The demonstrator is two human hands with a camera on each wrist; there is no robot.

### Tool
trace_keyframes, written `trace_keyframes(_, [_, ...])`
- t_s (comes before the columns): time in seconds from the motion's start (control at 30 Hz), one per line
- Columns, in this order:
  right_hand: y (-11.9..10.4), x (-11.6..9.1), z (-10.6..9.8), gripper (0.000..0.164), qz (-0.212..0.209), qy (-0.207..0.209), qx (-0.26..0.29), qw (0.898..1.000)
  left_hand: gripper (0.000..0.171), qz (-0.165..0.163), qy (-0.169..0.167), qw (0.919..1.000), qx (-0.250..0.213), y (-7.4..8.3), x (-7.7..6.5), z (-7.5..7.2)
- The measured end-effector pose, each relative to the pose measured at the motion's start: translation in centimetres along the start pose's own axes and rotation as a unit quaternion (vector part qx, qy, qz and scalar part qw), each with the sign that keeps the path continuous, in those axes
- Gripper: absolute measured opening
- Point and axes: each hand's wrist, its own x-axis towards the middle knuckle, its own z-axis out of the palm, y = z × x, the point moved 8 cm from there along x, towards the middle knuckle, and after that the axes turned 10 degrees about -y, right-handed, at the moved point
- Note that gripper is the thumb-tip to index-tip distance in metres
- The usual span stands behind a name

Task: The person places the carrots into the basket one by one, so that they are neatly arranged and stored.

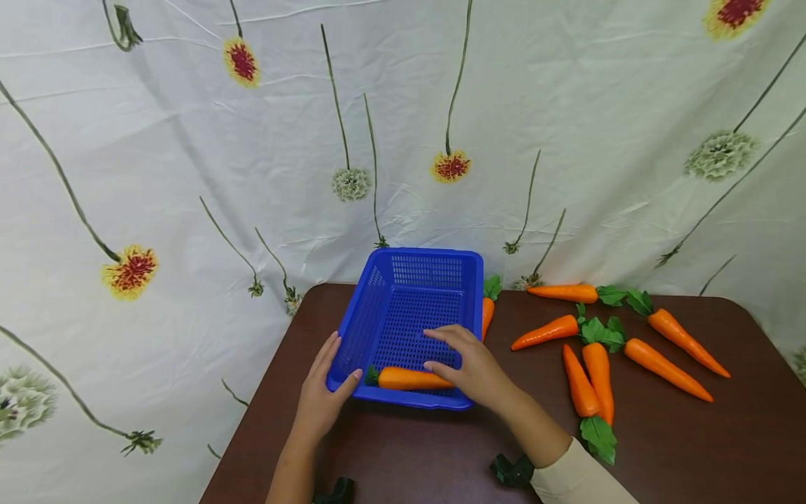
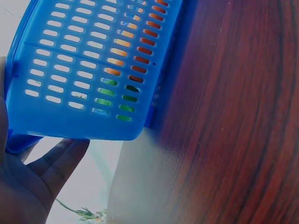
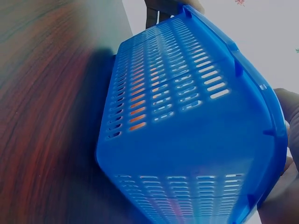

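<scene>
A pale cloth [image 1: 403,84] printed with red-yellow flowers and whitish puffs hangs behind the far edge of the brown table [image 1: 667,448]. On the table's left half, towards the far left corner, stands a blue basket [image 1: 420,308] with slotted walls. The person's right hand [image 1: 475,367] reaches over the basket's near right corner, thumb and fingers spread apart; whether the thumb touches anything inside, I cannot tell. The left hand [image 1: 321,399] holds the basket's near left corner, with the thumb over the rim and the fingers nearly straight along the outside. One orange carrot [image 1: 409,379] lies in the basket along its near wall, leafy end towards the left hand. Seven loose carrots [image 1: 667,369] lie on the table: one beside the basket's right wall, partly hidden, one along the far edge, and the other five spread across the right half, two of them side by side with leaves towards the near edge. Smallest are two dark objects [image 1: 513,470] by the wrists, too unclear to name.
</scene>
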Motion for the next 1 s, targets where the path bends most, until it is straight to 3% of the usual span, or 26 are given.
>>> trace_keyframes(0.27, [0.4, -0.8, -0.8, 0.046, -0.017, 0.040, -0.002, 0.999, 0.078, -0.003, -0.004, 1.0000, -0.004, 0.0, -0.1, 0.0])
trace_keyframes(0.73, [1.8, -2.8, -4.0, 0.044, 0.029, 0.088, 0.016, 0.996, 0.078, -0.005, -0.007, 0.9999, -0.005, 0.0, -0.1, -0.1])
trace_keyframes(1.0, [3.5, -4.8, -6.2, 0.045, 0.062, 0.125, -0.004, 0.990, 0.077, -0.007, -0.009, 0.9999, -0.003, -0.1, -0.2, -0.1])
